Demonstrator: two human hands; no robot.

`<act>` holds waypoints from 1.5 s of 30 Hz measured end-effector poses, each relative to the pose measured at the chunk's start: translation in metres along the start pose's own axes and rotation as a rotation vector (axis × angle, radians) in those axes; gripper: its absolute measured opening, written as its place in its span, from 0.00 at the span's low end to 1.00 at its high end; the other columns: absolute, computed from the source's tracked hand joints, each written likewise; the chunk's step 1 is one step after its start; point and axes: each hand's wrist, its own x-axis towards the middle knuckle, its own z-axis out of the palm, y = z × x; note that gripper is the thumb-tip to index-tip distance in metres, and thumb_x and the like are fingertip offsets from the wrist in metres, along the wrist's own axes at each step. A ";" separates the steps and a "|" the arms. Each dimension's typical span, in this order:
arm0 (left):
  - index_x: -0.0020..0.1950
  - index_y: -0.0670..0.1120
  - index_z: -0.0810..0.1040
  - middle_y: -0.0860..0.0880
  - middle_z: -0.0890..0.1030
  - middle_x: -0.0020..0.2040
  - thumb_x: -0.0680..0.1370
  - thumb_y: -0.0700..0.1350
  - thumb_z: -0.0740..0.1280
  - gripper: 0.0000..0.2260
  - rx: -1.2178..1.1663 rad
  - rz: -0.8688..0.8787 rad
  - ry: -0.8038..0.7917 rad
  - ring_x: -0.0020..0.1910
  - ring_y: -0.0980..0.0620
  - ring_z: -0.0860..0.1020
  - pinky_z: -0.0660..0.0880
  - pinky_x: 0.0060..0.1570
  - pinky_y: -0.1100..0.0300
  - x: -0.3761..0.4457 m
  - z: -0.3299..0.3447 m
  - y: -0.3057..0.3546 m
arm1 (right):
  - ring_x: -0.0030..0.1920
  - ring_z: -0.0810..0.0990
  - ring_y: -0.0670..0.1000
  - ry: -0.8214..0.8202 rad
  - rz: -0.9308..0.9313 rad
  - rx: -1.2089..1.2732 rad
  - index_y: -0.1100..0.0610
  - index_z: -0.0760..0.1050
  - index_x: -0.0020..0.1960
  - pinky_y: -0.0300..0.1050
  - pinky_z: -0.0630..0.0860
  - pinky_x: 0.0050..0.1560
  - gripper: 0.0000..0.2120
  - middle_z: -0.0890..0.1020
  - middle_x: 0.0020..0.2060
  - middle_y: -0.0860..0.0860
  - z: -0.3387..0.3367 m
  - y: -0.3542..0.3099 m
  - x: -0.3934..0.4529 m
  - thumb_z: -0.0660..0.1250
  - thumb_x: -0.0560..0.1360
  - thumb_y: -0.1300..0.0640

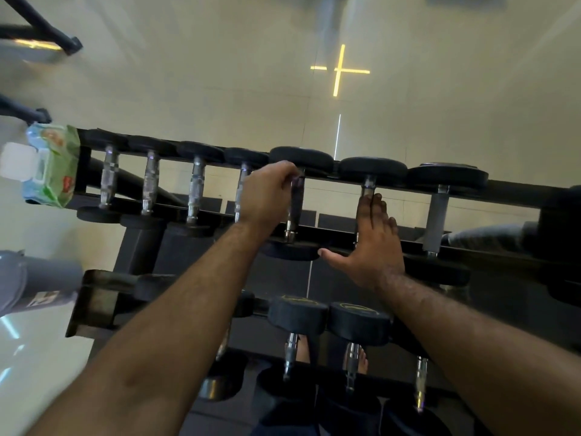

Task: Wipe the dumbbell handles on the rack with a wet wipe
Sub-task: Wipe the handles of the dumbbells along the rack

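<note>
A black two-tier rack (141, 247) holds a row of dumbbells with chrome handles. My left hand (267, 196) curls its fingers round the far end of one top-tier dumbbell handle (295, 212). My right hand (374, 243) lies flat, fingers straight and thumb spread, along the neighbouring dumbbell handle (367, 187) to the right. No wipe shows in either hand; whether one is tucked under the left fingers is hidden. A green and blue wet wipe pack (50, 165) with a white lid sits on the rack's left end.
Several more dumbbells (151, 180) fill the top tier to the left, and others (297, 316) sit on the lower tier. A grey cylinder (37, 281) lies at the left by the rack. Black equipment legs (47, 33) stand on the glossy floor at upper left.
</note>
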 end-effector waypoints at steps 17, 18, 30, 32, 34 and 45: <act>0.52 0.49 0.81 0.52 0.84 0.46 0.76 0.43 0.75 0.07 -0.132 -0.579 -0.208 0.45 0.54 0.83 0.83 0.45 0.55 -0.023 0.005 -0.029 | 0.86 0.38 0.55 0.011 -0.005 -0.005 0.52 0.29 0.86 0.61 0.46 0.86 0.68 0.37 0.87 0.54 -0.001 0.000 0.000 0.63 0.67 0.18; 0.54 0.49 0.78 0.51 0.83 0.47 0.77 0.41 0.74 0.08 -0.093 -0.598 -0.265 0.46 0.52 0.82 0.81 0.42 0.55 -0.026 0.011 -0.023 | 0.86 0.38 0.55 0.014 -0.005 -0.008 0.52 0.29 0.86 0.61 0.46 0.86 0.68 0.38 0.87 0.54 -0.001 0.001 0.000 0.62 0.66 0.18; 0.51 0.50 0.76 0.55 0.81 0.44 0.82 0.41 0.69 0.05 -0.108 -0.140 -0.154 0.41 0.54 0.80 0.75 0.38 0.62 -0.016 0.015 0.020 | 0.87 0.39 0.55 0.002 0.009 -0.016 0.52 0.30 0.86 0.61 0.46 0.86 0.68 0.38 0.87 0.54 -0.001 -0.003 -0.002 0.60 0.65 0.17; 0.54 0.50 0.75 0.54 0.81 0.45 0.81 0.38 0.68 0.07 0.106 0.144 -0.355 0.41 0.51 0.79 0.69 0.37 0.62 -0.009 0.020 0.022 | 0.87 0.40 0.56 0.000 0.007 -0.016 0.53 0.31 0.86 0.62 0.46 0.86 0.68 0.39 0.87 0.54 -0.001 -0.001 -0.002 0.60 0.65 0.17; 0.57 0.52 0.74 0.55 0.80 0.47 0.80 0.41 0.71 0.10 0.276 0.318 -0.649 0.42 0.53 0.77 0.69 0.39 0.60 -0.011 0.023 0.024 | 0.87 0.41 0.56 -0.001 0.003 -0.014 0.53 0.31 0.86 0.62 0.46 0.86 0.68 0.40 0.87 0.55 -0.002 -0.001 -0.002 0.61 0.65 0.17; 0.54 0.52 0.77 0.55 0.80 0.48 0.81 0.42 0.70 0.06 0.072 -0.154 -0.538 0.47 0.55 0.80 0.74 0.43 0.64 -0.002 -0.034 -0.017 | 0.87 0.40 0.57 0.002 -0.013 0.004 0.53 0.31 0.86 0.63 0.46 0.85 0.69 0.39 0.87 0.55 -0.001 0.001 0.000 0.60 0.64 0.16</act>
